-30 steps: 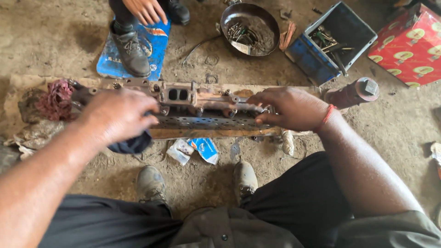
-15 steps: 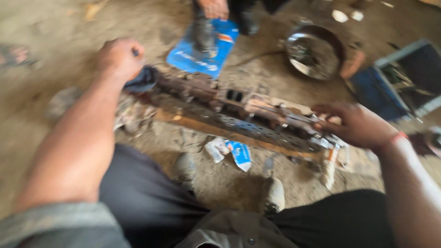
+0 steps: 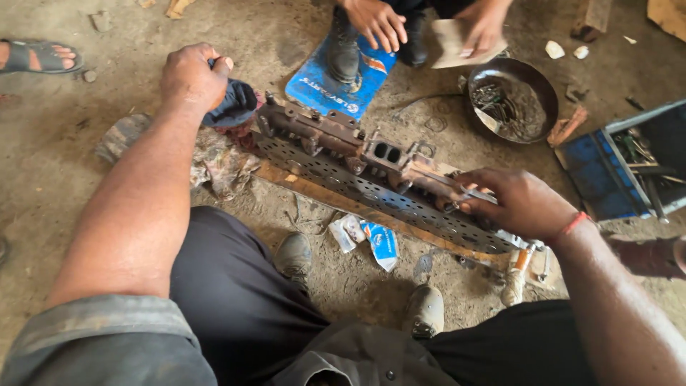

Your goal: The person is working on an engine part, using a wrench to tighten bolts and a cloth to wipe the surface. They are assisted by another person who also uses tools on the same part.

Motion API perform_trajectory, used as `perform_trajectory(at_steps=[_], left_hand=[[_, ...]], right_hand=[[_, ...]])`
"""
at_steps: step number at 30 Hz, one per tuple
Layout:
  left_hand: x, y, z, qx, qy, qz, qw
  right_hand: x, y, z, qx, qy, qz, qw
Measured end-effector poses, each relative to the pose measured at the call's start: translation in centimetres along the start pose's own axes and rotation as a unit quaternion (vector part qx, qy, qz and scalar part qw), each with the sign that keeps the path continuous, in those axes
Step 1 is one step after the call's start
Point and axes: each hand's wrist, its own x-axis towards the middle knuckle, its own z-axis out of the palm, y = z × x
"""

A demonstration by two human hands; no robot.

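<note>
A long rusty cylinder head (image 3: 371,168) lies slantwise on a wooden plank (image 3: 321,194) across the dirt floor (image 3: 64,179), its perforated face turned toward the person's knees and its ports up. The right hand (image 3: 518,204) rests on the head's right end, fingers curled over the casting there and closed on it. The left hand (image 3: 191,75) is at the head's left end, fisted tight around a dark cloth (image 3: 232,106) that hangs against the metal. Beyond the head, another person's hands (image 3: 375,20) work over a blue plastic sheet (image 3: 339,82), one of them holding a pale rag (image 3: 457,43). To the right of that sits a round metal bowl (image 3: 547,86) with small hardware in it, and further right a blue toolbox (image 3: 597,168) with tools inside. Crumpled rags (image 3: 214,161) lie by the head's left end. Small blue-and-white wrappers (image 3: 371,239) lie on the ground between the plank and the person's two shoes (image 3: 425,311)
</note>
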Motion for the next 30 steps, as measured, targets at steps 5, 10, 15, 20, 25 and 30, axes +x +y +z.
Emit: perform_trajectory(at_steps=[5, 10, 15, 20, 25, 30], left_hand=[[-0.8, 2.0, -0.3, 0.018, -0.01, 0.016, 1.0], [-2.1, 4.2, -1.4, 0.008, -0.007, 0.036, 0.999], [-3.1, 6.0, -2.2, 0.001, -0.03, 0.031, 0.999], [-3.2, 5.8, -2.8, -0.014, -0.006, 0.028, 1.0], [-3.1, 4.2, -3.3, -0.053, 0.037, 0.041, 0.997], [-3.1, 2.3, -3.1, -0.124, 0.124, 0.175, 0.969]], right_hand=[[-1.3, 0.0, -0.4, -0.012, -0.016, 0.023, 1.0], [-3.5, -0.7, -1.2, -0.007, 0.001, 0.007, 1.0], [-5.6, -1.3, -2.0, 0.004, 0.017, 0.036, 0.999], [-6.7, -1.1, -2.0, -0.003, 0.027, 0.042, 0.999], [-5.7, -1.7, -0.8, -0.037, 0.077, 0.021, 0.996], [-0.1, -6.5, 5.8, -0.037, -0.005, 0.1, 0.994]])
